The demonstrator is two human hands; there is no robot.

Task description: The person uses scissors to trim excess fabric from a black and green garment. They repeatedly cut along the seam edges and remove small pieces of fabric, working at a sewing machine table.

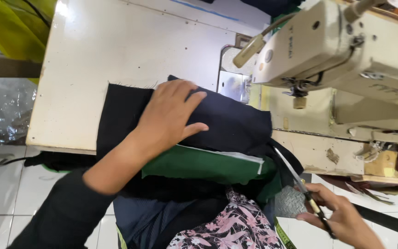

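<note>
Black long sleeve on left arm; pink floral garment (236, 226) below

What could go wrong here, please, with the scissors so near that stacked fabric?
The scissors in the right hand point at the dark fabric and might snag or nick it. The green piece hangs over the table edge, pinned only by the left hand, so it could slip off.
</note>
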